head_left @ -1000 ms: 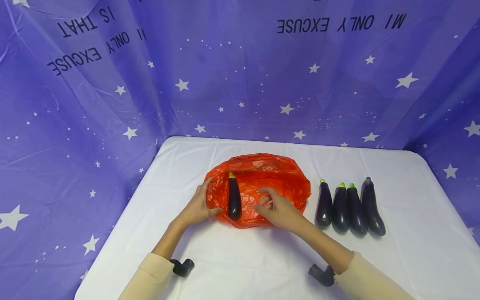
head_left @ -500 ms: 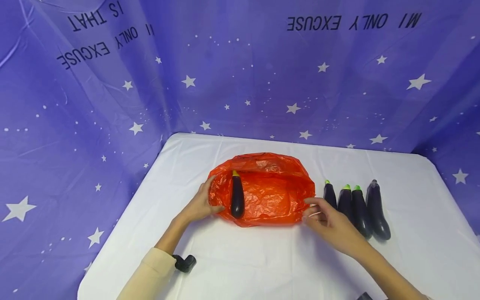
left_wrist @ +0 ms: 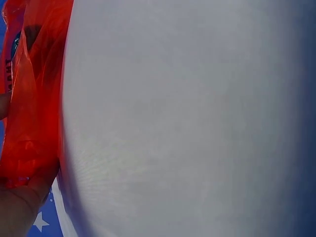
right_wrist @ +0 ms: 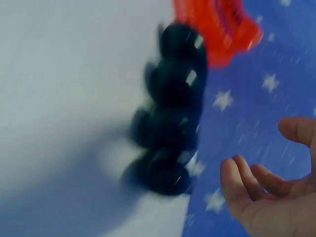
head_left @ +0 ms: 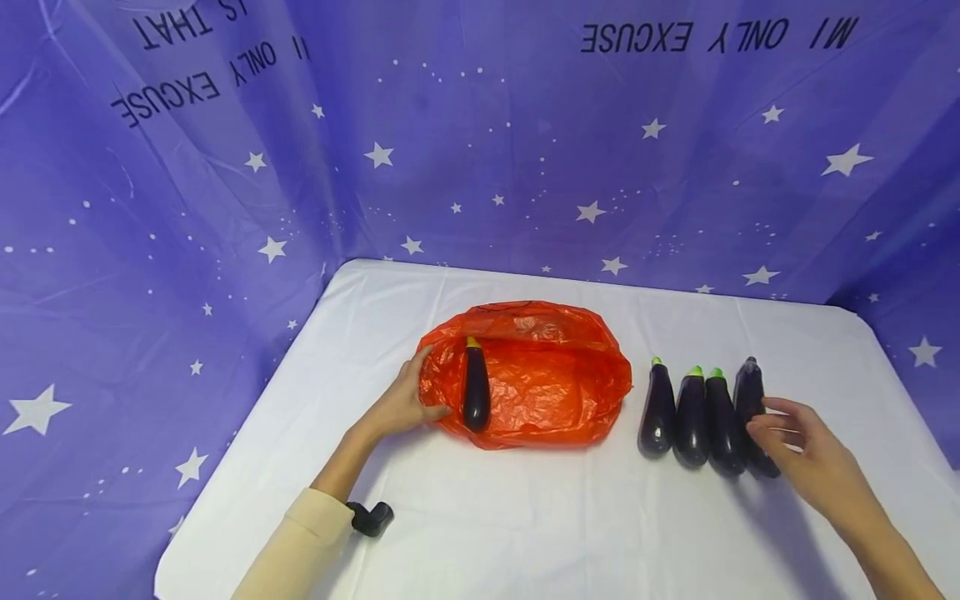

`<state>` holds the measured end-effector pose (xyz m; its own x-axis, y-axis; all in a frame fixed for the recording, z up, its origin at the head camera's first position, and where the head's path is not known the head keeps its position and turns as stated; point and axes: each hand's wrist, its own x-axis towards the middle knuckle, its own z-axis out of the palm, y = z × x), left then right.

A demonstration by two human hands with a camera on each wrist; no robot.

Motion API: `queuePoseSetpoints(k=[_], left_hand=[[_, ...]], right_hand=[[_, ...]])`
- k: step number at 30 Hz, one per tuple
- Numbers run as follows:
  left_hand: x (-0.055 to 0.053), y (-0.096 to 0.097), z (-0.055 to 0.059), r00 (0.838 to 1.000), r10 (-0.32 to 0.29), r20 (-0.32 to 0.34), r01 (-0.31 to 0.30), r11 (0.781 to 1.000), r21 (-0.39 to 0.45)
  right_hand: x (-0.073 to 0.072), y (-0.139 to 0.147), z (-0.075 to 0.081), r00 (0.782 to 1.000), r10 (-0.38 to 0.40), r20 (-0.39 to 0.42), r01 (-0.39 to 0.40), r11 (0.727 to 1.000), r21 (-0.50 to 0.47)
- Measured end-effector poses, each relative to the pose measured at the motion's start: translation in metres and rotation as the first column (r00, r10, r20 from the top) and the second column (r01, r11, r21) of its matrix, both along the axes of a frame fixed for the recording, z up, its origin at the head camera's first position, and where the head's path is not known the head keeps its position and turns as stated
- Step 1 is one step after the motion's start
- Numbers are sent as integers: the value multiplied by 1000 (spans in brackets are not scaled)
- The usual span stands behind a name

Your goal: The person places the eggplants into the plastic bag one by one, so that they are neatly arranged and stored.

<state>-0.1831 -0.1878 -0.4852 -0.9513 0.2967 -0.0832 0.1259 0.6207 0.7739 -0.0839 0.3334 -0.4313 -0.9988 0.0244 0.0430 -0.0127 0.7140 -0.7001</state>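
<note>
A red plastic bag (head_left: 540,392) lies with its mouth spread on the white table, and one eggplant (head_left: 476,387) rests in its left part. At the bag's left side my left hand (head_left: 401,404) holds the rim, thumb and fingers wide apart; the left wrist view shows the thumb against the red plastic. Right of the bag lies a row of several eggplants (head_left: 690,417), stem ends away from me. My right hand (head_left: 810,458) hovers at the rightmost eggplant (head_left: 748,392), partly covering it. In the right wrist view its fingers are apart with nothing between them.
A white cloth covers the table (head_left: 525,525). A purple curtain (head_left: 480,167) with white stars and lettering hangs behind and at both sides. A black device (head_left: 371,518) sits by the left sleeve.
My right hand has moved right, from over the bag past its right edge to the rightmost eggplant. My left hand stays at the bag's left side. The head view has shifted slightly.
</note>
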Motion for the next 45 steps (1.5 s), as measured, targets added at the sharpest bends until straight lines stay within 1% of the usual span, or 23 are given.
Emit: queuePoseSetpoints(k=[2, 4, 7, 9, 12, 15, 18, 23, 30, 38, 45], left_hand=[[0, -1, 1, 1000, 0, 1, 0, 1000, -2], [1, -1, 2, 1000, 0, 4, 0, 1000, -7], [1, -2, 3, 1000, -1, 7, 1, 1000, -11], [1, -2, 2, 1000, -2, 11, 2, 1000, -10], [0, -1, 2, 1000, -6, 11, 6, 1000, 0], [0, -1, 2, 1000, -8, 10, 8, 1000, 10], [1, 0, 2, 1000, -12, 9, 12, 1000, 13], [0, 1, 1, 1000, -22, 5, 22, 1000, 0], [1, 2, 0, 1000, -21, 5, 21, 1000, -5], [0, 1, 0, 1000, -21, 2, 21, 1000, -14], [0, 1, 1, 1000, -16, 9, 16, 1000, -19]], right_hand=[[-2, 17, -7, 998, -61, 34, 59, 997, 45], [-4, 30, -13, 992, -104, 65, 100, 993, 66], [-8, 41, -22, 985, -132, 107, 126, 990, 61], [-10, 45, -27, 981, -126, 144, 122, 992, 40], [-14, 49, -33, 972, -93, 216, 98, 995, -12], [-18, 52, -37, 949, -56, 309, 79, 995, -62], [-21, 54, -41, 933, -44, 357, 69, 996, -58], [-22, 53, -47, 933, -48, 356, 54, 999, -7], [-23, 49, -47, 922, -42, 384, 61, 997, -37], [-23, 49, -50, 926, -66, 371, 79, 997, -20], [-25, 50, -53, 925, -60, 375, 79, 996, -36]])
